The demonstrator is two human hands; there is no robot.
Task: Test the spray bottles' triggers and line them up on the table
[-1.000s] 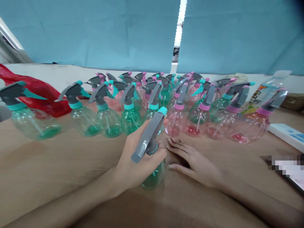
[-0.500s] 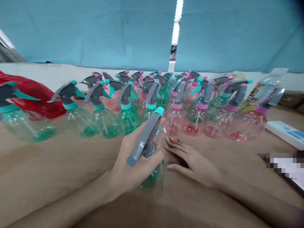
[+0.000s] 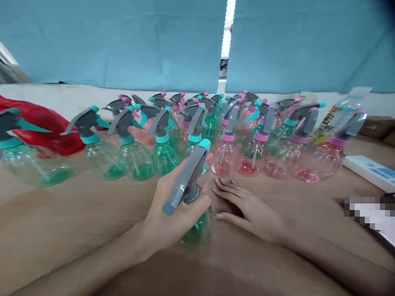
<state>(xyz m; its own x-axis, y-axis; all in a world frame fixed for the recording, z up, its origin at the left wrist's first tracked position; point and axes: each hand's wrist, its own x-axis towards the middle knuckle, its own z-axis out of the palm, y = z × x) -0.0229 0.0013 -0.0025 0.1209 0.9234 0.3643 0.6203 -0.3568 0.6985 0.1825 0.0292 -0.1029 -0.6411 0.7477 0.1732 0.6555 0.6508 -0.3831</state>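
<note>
A green spray bottle (image 3: 197, 230) with a grey head and turquoise nozzle stands upright near the front of the brown table (image 3: 101, 218). My left hand (image 3: 173, 205) is wrapped round its neck and trigger, hiding part of both. To the right of that bottle, my right hand (image 3: 247, 209) rests palm down on the table with its fingers stretched out, holding nothing. Just beyond both hands stand a green spray bottle (image 3: 166, 160) and a pink spray bottle (image 3: 224, 158), part of a front row.
Several more green and pink spray bottles crowd behind the front row. A red plastic bag (image 3: 49, 127) lies at left. On the right are a large labelled clear bottle (image 3: 335, 115), a white box with blue marks (image 3: 370, 170) and a pixelated flat object (image 3: 370, 218). A blue curtain (image 3: 123, 41) hangs behind.
The whole view has shifted very slightly. Both hands and the held spray bottle keep practically the same pose.
</note>
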